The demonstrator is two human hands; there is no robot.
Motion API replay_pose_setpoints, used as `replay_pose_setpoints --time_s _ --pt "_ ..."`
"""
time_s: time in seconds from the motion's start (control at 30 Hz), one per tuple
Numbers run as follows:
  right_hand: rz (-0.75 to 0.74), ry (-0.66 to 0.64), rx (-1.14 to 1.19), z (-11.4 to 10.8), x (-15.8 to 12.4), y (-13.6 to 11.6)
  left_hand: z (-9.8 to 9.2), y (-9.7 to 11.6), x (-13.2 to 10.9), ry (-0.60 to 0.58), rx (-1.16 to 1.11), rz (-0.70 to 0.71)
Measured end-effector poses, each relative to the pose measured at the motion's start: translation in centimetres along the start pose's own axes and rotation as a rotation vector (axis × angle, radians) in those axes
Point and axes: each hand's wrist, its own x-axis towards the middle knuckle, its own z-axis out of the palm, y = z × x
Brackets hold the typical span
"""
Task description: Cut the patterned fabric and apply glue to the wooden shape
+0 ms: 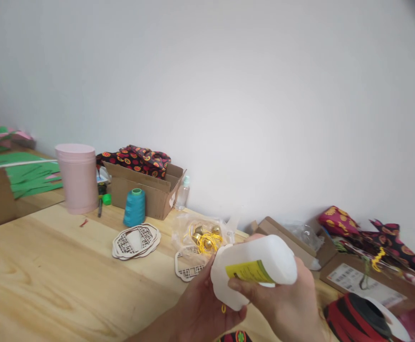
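In the head view my right hand (291, 304) grips a white plastic bottle (280, 259) with a yellow-green label. Its base points up and to the right, and its tip is hidden. My left hand (202, 306) holds a flat white piece with a scalloped edge (225, 289) beneath the bottle. A small yellow loop (223, 308) shows at the lower edge of that piece. Just beyond my hands lie gold bells with yellow cord (207, 240) on clear plastic, beside a wooden lattice cutout (186, 270).
A stack of wooden cutouts (136, 241) lies left, near a teal thread spool (134, 209). Behind stand a pink bin (77, 180), a cardboard box (139, 187) with patterned cloth and a small clear bottle (182, 194). At right are a red-and-black ribbon roll (357, 318) and another box (367, 280).
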Motion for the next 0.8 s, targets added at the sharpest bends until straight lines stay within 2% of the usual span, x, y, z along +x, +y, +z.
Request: replay_pose_setpoints --time_s 0.1,0.2,0.37,0.47,0.57,0.67,0.8 --pt "0.056 0.138 -0.011 -0.1 0.3 0.3 0.3 -0.1 -0.1 -0.017 0.02 -0.079" --pt "0.107 0.307 0.031 -0.8 0.9 1.0 0.5 -0.1 -0.3 -0.047 0.054 -0.099" --pt "-0.029 0.441 0.304 -2.4 1.7 1.3 0.6 0.9 -0.5 0.0 0.072 -0.011" --pt "-0.035 0.48 0.379 -3.2 1.5 1.0 0.6 1.5 -0.7 0.02 0.1 0.052" --pt "0.049 0.468 0.343 -4.1 0.7 1.3 0.7 1.6 -0.7 -0.001 0.125 0.067" --pt "0.13 0.487 0.265 -4.8 -0.4 2.5 0.7 1.5 -0.7 -0.025 0.16 0.045" --pt "0.152 0.571 0.178 -4.9 -2.0 4.0 0.6 1.2 -0.7 -0.024 0.21 0.0"
